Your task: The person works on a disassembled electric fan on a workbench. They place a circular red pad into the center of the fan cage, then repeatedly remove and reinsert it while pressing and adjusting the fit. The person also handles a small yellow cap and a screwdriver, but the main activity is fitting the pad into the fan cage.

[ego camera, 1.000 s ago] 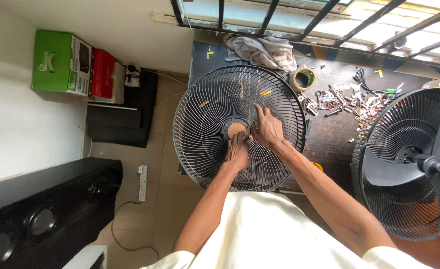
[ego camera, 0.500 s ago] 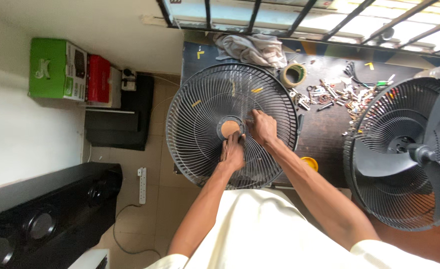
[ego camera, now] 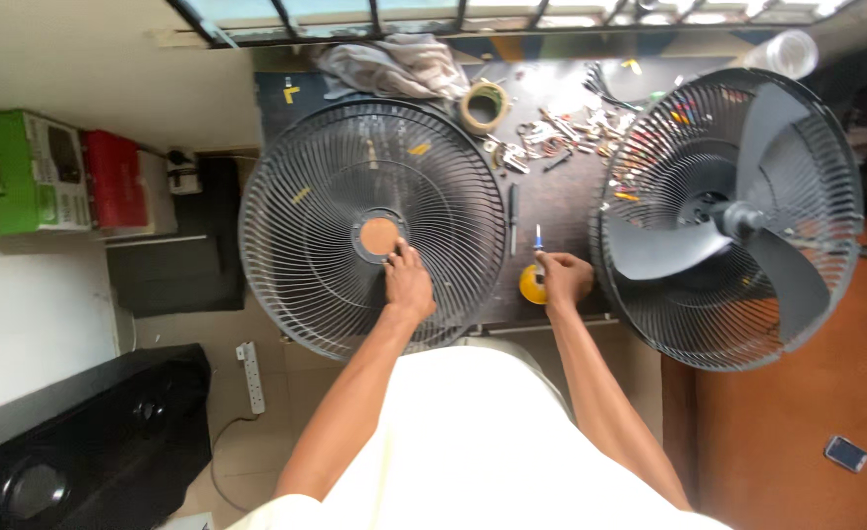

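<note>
A black round fan grille (ego camera: 316, 167) lies flat on the dark workbench (ego camera: 551, 211), with an orange-brown disc (ego camera: 379, 236) at its hub. My left hand (ego camera: 409, 285) rests on the grille just below the hub, fingers curled on the wires. My right hand (ego camera: 563, 277) is off the grille to its right, closed around a small blue-tipped tool (ego camera: 538, 238) that points up. A yellow round object (ego camera: 532, 285) sits right beside that hand.
A second fan (ego camera: 728, 221) with blades and rear guard lies at the right. Tape roll (ego camera: 484, 106), cloth (ego camera: 389, 64) and scattered small parts (ego camera: 571, 128) cover the bench's back. Green and red boxes (ego camera: 21, 172), a power strip (ego camera: 250, 378), a black speaker (ego camera: 70, 442) and a phone (ego camera: 846, 452) lie around.
My right hand has left the grille's hub and moved right to the bench, where it now grips the small tool. The left hand stays on the grille. The camera view shifted right.
</note>
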